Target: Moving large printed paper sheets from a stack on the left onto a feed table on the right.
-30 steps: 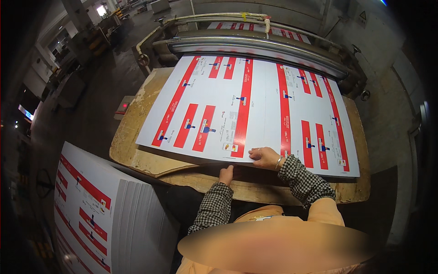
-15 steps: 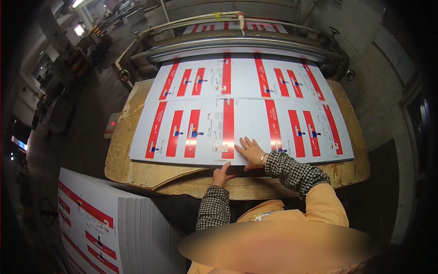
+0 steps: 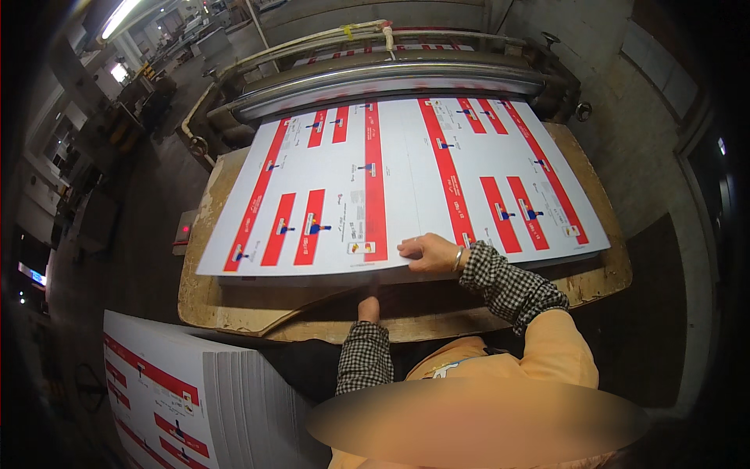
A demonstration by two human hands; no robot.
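Observation:
A large white printed sheet (image 3: pixel 406 172) with red bands and small blue figures lies in front of me, its far end at the metal roller (image 3: pixel 391 82). The near edge of the sheet stands a little off the wooden table (image 3: pixel 211 301). My right hand (image 3: pixel 430 253) is closed at this edge, right of the middle, fingers curled and thumb side on the print. My left hand (image 3: pixel 369 308) reaches under the same edge. Only its back and wrist show; the fingers are hidden beneath the sheet.
A tall stack of similar printed sheets (image 3: pixel 250 406) stands at my lower left. Beyond the table is the roller machine with pipes and a handwheel (image 3: pixel 583 111) on its right. A wall (image 3: pixel 625 156) runs along the right side. A small red light (image 3: pixel 186 229) glows at the left.
The printed sheet has shifted nearer and to the left, and its near edge has lifted. My right hand went from spread flat to curled at the edge; my left hand slid under it.

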